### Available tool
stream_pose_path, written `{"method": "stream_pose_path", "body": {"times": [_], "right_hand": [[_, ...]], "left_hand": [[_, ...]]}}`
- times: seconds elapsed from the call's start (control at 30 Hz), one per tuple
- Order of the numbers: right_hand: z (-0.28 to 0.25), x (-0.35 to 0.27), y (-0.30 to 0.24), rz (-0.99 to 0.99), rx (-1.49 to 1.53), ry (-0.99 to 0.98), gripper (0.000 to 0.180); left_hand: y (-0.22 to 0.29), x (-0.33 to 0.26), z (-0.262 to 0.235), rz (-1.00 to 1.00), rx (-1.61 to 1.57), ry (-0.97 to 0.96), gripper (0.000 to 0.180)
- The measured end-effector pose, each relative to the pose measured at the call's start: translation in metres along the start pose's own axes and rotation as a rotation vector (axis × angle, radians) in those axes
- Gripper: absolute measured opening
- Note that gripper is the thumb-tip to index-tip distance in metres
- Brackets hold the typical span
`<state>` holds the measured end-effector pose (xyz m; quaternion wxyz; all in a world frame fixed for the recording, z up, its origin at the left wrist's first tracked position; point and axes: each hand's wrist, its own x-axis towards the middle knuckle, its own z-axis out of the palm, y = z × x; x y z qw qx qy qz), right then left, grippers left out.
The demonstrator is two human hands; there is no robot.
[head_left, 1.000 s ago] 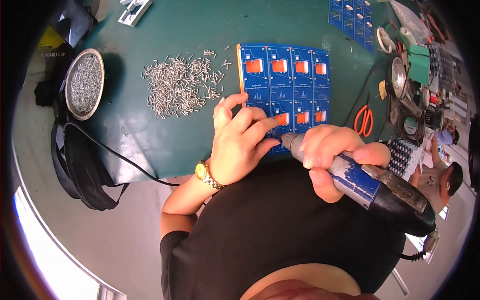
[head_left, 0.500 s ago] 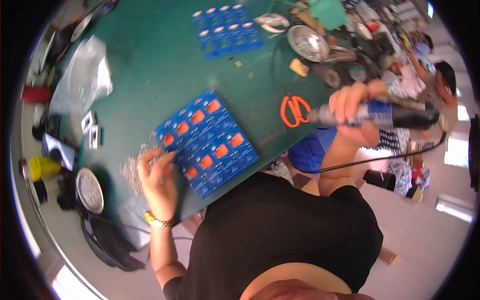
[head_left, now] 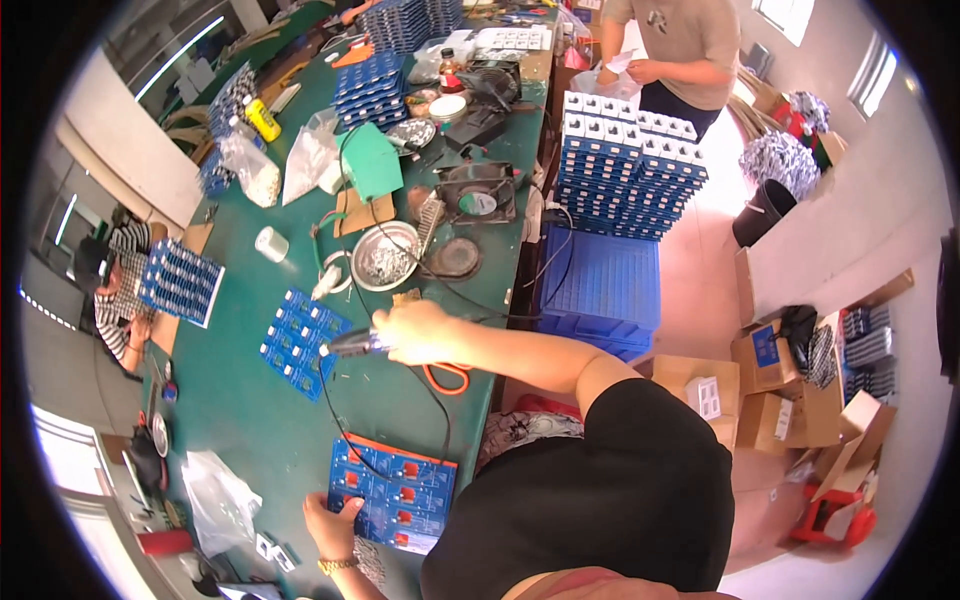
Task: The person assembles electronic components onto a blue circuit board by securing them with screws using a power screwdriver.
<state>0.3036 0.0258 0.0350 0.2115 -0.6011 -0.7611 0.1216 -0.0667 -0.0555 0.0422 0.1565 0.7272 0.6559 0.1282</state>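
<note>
My right hand (head_left: 415, 332) is closed around a dark electric screwdriver (head_left: 350, 344) with a black cord. Its tip points left, over the corner of a blue circuit-board panel (head_left: 300, 350) carrying rows of small white parts. Nearer to me lies a second blue panel (head_left: 425, 495) with orange-red squares, the cord crossing above it. At that panel's left edge is my left hand (head_left: 330, 525), thumb and fingers apart, the thumb touching the board. A pile of small metal pieces (head_left: 370, 560) shows beside my left wrist. Orange-handled scissors (head_left: 447, 378) lie under my right forearm.
A metal bowl (head_left: 385, 257), a fan (head_left: 478, 195) and green cloth (head_left: 370, 162) crowd the table beyond. Blue crates (head_left: 600, 290) and stacked panels (head_left: 635, 170) stand off its right edge. A clear bag (head_left: 220, 500) lies left. Two people work nearby.
My view has swung toward the far table and the room on the right. My right hand has carried the screwdriver from the table's right side over to the farther panel. My left hand stays by the nearer panel.
</note>
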Motion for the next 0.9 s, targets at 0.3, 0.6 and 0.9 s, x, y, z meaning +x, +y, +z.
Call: {"method": "stream_pose_path", "body": {"times": [0.3,0.6,0.9], "right_hand": [[0.026,-0.001,-0.038,-0.301,-0.188,0.272,0.061],[0.060,-0.052,-0.069,-0.969,0.325,-0.225,0.063],[0.063,-0.043,-0.037,-0.925,0.079,-0.219,0.022]], "left_hand": [[0.019,-0.016,-0.039,0.062,-0.144,-0.026,0.032],[0.007,-0.019,-0.085,-0.132,-0.100,0.007,0.028],[-0.173,-0.005,-0.154,0.115,-0.328,0.055,0.036]]}}
